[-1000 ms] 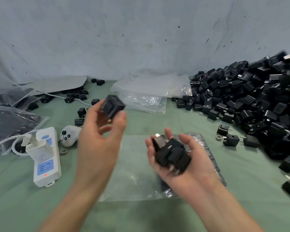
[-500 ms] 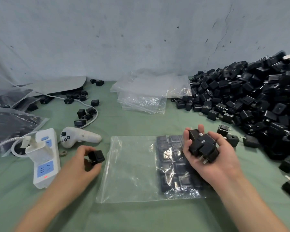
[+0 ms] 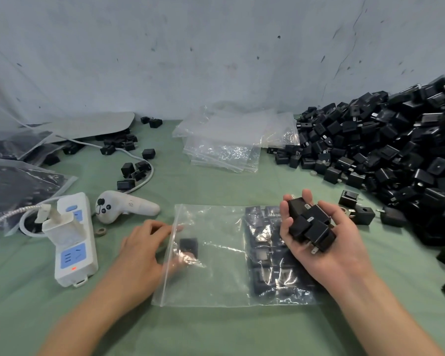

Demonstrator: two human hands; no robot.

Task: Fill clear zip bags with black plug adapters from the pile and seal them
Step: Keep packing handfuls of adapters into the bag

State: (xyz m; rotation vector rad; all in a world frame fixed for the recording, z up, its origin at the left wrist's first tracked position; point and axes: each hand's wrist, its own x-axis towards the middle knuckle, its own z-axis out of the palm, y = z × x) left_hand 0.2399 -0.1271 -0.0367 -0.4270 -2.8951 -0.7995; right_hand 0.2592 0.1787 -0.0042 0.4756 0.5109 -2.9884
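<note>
Zip bag (image 3: 216,283) flat on green cloth (image 3: 242,330), mouth facing left. My left hand (image 3: 141,250) at mouth, fingertips inside by single adapter (image 3: 188,246); blurred, cannot tell if pinching it. Packed rows (image 3: 261,253) fill bag's right end. My right hand (image 3: 326,242), palm up, cups handful of adapters (image 3: 308,224). Pile (image 3: 396,155) far right.

Single head-worn view, forward and down, close over the table (image 3: 216,330).
</note>
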